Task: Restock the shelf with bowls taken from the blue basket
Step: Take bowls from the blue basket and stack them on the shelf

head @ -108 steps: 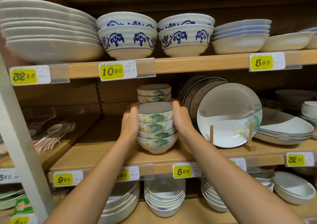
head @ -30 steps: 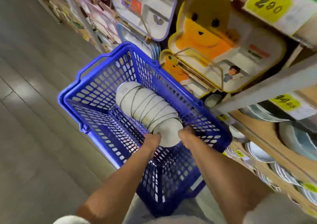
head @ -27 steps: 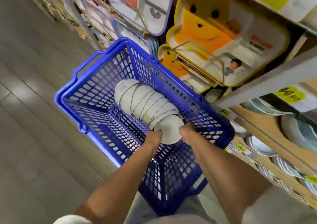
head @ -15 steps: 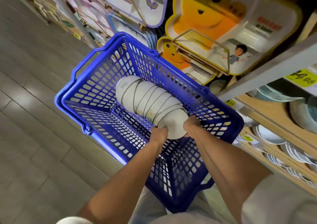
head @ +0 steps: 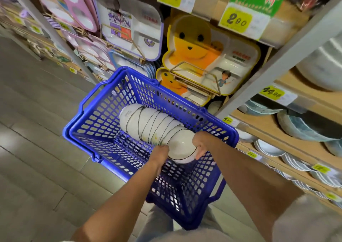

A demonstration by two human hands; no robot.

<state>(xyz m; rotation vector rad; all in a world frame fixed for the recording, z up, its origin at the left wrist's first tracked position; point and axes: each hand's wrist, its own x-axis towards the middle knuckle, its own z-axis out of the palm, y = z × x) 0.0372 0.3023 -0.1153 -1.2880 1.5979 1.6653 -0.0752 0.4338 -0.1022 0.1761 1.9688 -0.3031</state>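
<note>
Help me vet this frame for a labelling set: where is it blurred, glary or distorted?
Head view: the stack of bowls in the blue basket and the left hand and right hand gripping it are fairly sharp; the shelf dishes at right are smeared; the grey upright leans from wide-angle distortion; a pale glare patch lies on the floor.

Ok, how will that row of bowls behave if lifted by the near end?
Probably not as one piece: the bowls are only nested, lying sideways, so far ones may slide off. Round sides could roll in the basket. Glazed-looking and likely fragile; left hand and right hand grip just the near end.
</note>
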